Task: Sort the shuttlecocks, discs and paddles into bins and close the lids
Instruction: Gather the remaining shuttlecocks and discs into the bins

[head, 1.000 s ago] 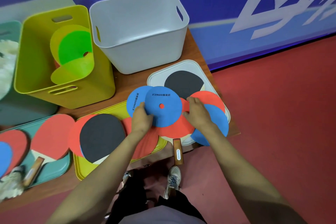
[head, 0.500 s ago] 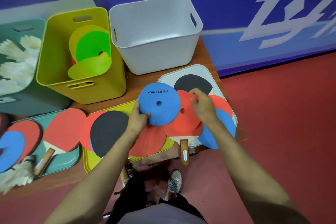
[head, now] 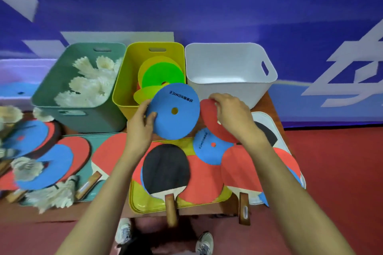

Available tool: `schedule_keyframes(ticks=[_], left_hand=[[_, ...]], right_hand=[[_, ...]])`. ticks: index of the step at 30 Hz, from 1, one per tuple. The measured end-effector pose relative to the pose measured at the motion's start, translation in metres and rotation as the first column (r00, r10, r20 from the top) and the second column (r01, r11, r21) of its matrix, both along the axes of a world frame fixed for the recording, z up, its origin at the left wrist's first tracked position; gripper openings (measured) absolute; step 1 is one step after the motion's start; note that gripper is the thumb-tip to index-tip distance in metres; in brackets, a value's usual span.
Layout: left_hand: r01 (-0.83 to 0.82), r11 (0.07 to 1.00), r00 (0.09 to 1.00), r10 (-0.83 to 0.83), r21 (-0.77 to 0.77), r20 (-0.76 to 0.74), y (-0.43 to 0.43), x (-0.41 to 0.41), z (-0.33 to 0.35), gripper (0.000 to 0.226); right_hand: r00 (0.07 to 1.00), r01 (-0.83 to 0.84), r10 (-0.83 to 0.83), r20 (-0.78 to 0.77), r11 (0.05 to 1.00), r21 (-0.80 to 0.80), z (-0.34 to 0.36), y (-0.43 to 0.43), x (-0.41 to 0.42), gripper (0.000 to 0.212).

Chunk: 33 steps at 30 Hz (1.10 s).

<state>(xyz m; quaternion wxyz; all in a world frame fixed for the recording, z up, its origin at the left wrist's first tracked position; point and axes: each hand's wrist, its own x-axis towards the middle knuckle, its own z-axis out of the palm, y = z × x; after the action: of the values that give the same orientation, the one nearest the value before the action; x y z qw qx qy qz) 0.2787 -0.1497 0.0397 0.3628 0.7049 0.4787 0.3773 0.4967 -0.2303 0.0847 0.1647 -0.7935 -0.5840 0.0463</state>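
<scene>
My left hand grips a blue disc by its left edge, lifted in front of the yellow bin. That bin holds yellow and green discs. My right hand pinches a red disc, raised near the white bin, whose visible inside is bare. The green bin holds several white shuttlecocks. On the table lie another blue disc, a black-faced paddle and red paddles.
Yellow lid, teal lid and white lid lie flat under the paddles. At the left are more blue discs, red paddles and loose shuttlecocks. A red floor lies beyond the table's right edge.
Both hands rose from the pile: the left lifted the blue disc toward the yellow bin, the right lifted a red disc. The view swung left and the green bin came into sight.
</scene>
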Motion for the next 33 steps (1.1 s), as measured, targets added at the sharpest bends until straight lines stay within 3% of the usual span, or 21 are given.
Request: schedule_keyframes(ticks=[3,5,8,11,15,21,25,29,33], left_hand=[[-0.037,0.999,0.997,0.037,-0.001,0.067,0.040,-0.044,0.015,0.037],[-0.034,0.999,0.988,0.039,-0.036,0.147,0.074,-0.075,0.021,0.037],[-0.015,0.997,0.968,0.033,-0.074,0.250,0.129,-0.122,0.026,0.037],[0.030,0.993,0.955,0.004,-0.110,0.296,0.183,-0.166,0.031,0.041],[0.057,0.992,0.963,-0.025,-0.110,0.267,0.232,-0.212,0.034,0.042],[-0.125,0.985,0.937,0.156,-0.116,0.311,0.289,-0.295,0.032,0.038],[-0.239,0.955,0.903,0.286,-0.176,0.322,0.328,-0.356,0.021,0.036],[-0.307,0.927,0.870,0.365,-0.215,0.331,0.356,-0.395,0.014,0.039],[-0.336,0.916,0.903,0.379,-0.220,0.201,0.389,-0.413,0.001,0.047]], right_hand=[[0.991,-0.134,0.133,-0.023,0.989,-0.068,0.027,0.043,-0.038,0.032],[0.976,-0.185,0.205,0.073,0.959,-0.212,0.045,0.075,-0.066,0.032],[0.954,-0.184,0.270,0.133,0.872,-0.453,0.072,0.126,-0.108,0.033],[0.956,-0.160,0.263,0.133,0.843,-0.513,0.098,0.184,-0.154,0.036],[0.960,-0.164,0.241,0.144,0.897,-0.411,0.116,0.259,-0.215,0.036],[0.955,-0.216,0.250,0.160,0.955,-0.202,0.099,0.333,-0.288,0.030],[0.957,-0.247,0.236,0.167,0.968,0.043,0.095,0.368,-0.325,0.024],[0.976,-0.208,0.220,0.005,0.915,0.345,0.079,0.398,-0.356,0.019],[0.980,-0.109,0.156,-0.125,0.942,0.318,0.046,0.433,-0.376,0.022]])
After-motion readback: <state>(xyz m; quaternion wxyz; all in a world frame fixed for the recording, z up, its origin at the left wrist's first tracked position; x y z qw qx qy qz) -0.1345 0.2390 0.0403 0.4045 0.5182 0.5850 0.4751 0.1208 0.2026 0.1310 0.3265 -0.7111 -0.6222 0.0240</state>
